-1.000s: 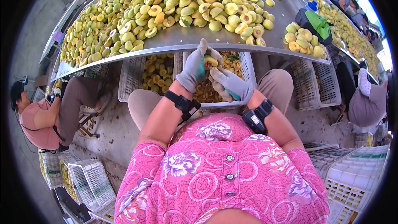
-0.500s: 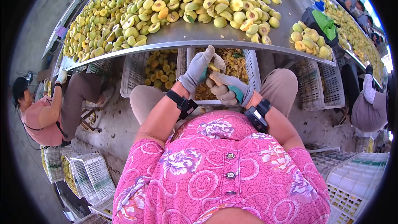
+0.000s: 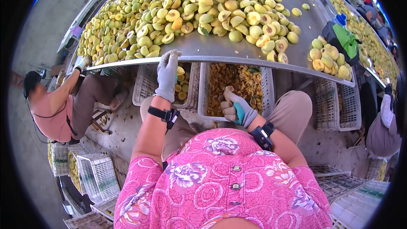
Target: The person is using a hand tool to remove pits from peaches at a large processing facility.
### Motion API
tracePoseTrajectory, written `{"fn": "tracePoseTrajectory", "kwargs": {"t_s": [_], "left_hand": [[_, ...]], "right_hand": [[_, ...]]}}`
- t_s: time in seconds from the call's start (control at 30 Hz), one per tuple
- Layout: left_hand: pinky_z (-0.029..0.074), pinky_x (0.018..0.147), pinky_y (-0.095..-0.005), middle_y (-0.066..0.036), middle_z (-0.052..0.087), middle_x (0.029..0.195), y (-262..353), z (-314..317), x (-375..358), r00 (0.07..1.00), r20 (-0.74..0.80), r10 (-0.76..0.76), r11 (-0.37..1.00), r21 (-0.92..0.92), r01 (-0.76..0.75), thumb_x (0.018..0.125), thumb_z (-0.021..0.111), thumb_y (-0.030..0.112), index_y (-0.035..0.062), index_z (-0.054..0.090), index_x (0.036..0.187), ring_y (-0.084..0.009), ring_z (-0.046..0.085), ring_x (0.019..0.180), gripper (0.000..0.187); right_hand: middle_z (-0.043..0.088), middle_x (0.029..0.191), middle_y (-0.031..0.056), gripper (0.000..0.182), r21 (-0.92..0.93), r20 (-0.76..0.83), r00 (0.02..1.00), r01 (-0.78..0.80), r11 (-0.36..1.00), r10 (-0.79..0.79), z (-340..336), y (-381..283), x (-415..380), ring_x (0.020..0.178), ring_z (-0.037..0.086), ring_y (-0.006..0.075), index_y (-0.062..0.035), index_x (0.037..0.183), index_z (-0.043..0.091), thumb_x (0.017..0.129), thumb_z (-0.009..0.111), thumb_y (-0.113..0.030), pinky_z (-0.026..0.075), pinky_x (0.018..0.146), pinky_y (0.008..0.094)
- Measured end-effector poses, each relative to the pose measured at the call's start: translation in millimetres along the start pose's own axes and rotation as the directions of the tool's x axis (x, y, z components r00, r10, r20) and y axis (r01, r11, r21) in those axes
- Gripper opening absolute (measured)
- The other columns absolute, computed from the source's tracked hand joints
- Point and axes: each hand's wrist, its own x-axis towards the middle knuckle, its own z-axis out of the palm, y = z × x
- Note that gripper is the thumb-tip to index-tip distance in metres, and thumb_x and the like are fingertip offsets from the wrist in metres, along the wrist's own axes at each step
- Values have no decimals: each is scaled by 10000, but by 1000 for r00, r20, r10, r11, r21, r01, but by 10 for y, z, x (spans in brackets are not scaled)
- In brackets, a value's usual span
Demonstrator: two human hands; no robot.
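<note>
My left hand [image 3: 167,76], in a grey glove with stained fingertips, is raised at the metal table's front edge, above the left crate [image 3: 142,89]. Its fingers are stretched out, partly hidden behind the back of the hand. A yellow fruit half [image 3: 180,71] shows just beside its palm, apparently apart from it. My right hand [image 3: 235,107], gloved in grey and teal, is closed above the front of the middle crate [image 3: 203,97]. What its fingers hold, if anything, I cannot make out. Brown-yellow fruit scraps [image 3: 237,80] fill that crate; fruit halves lie in the left one.
A large heap of halved green-yellow fruit [image 3: 203,8] covers much of the metal table [image 3: 292,46]. A smaller pile [image 3: 328,59] sits by a green and black bag [image 3: 345,40] at right. People [image 3: 51,110] sit on both sides. White crates [image 3: 97,178] stand behind.
My hands have separated from their position together over the middle crate. The left hand moved left and up to the table edge; the right dropped slightly. The view shifted a little.
</note>
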Motion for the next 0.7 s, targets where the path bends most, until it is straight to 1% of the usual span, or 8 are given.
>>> {"fn": "tracePoseTrajectory", "kwargs": {"t_s": [0.1,0.13,0.17,0.23,0.47,0.63,0.67,0.7], "left_hand": [[467,756,-244,-42,634,974,86,71,423,982,-15,189,929,327,-174,922,586,203,3,633,1055,-93,559,858,245],[462,795,-234,-30,606,1034,160,182,538,996,47,75,961,265,-85,903,614,198,-6,600,1116,-91,565,915,296],[456,879,-268,-67,592,1121,166,306,695,990,99,105,937,322,-132,876,641,232,19,581,1170,-148,584,1005,368],[437,959,-328,-122,555,1220,189,563,963,949,192,251,670,673,-314,834,653,238,64,562,1222,-248,557,1129,435],[417,991,-402,-160,523,1268,-162,1124,1723,881,419,219,313,825,-470,769,627,257,116,512,1281,-341,516,1165,543],[466,912,-373,-165,592,1145,-300,945,1696,978,208,22,440,877,-196,787,626,226,107,513,1251,-315,586,1057,492],[487,860,-356,-152,589,1136,-476,817,1728,984,170,-53,775,629,-67,793,618,221,87,530,1225,-273,598,1019,461],[507,808,-340,-140,585,1127,-544,740,1743,976,170,-135,960,265,86,798,610,215,67,547,1199,-230,610,981,432]], "right_hand": [[315,606,-77,358,-30,-139,990,-5,1000,0,-3,-36,61,396,229,49,-148,971,541,968,438,-491,174,351,231],[315,606,-77,358,-35,-134,991,-8,999,3,-6,-51,79,396,229,49,-148,971,541,968,438,-491,174,351,231],[321,610,-78,364,-61,-107,994,-7,998,0,-18,-70,103,399,234,50,-146,982,545,966,441,-494,178,354,231],[317,612,-82,380,-76,-87,996,-7,997,0,-19,-105,123,406,241,49,-139,1024,554,959,452,-499,185,360,234],[367,614,-65,389,-282,-58,993,82,956,-102,37,-183,-35,399,289,68,-131,1025,537,931,513,-507,235,372,243],[452,628,-41,403,-383,-38,991,104,918,-128,98,-154,-26,392,362,81,-119,1015,533,927,515,-511,294,354,255],[452,628,-41,403,-385,-30,991,106,917,-127,107,-143,-4,392,362,81,-119,1015,533,927,515,-511,294,354,255],[468,630,-31,399,-452,-54,982,137,881,-181,111,-136,19,385,379,89,-114,1012,534,932,511,-504,302,345,258]]}}
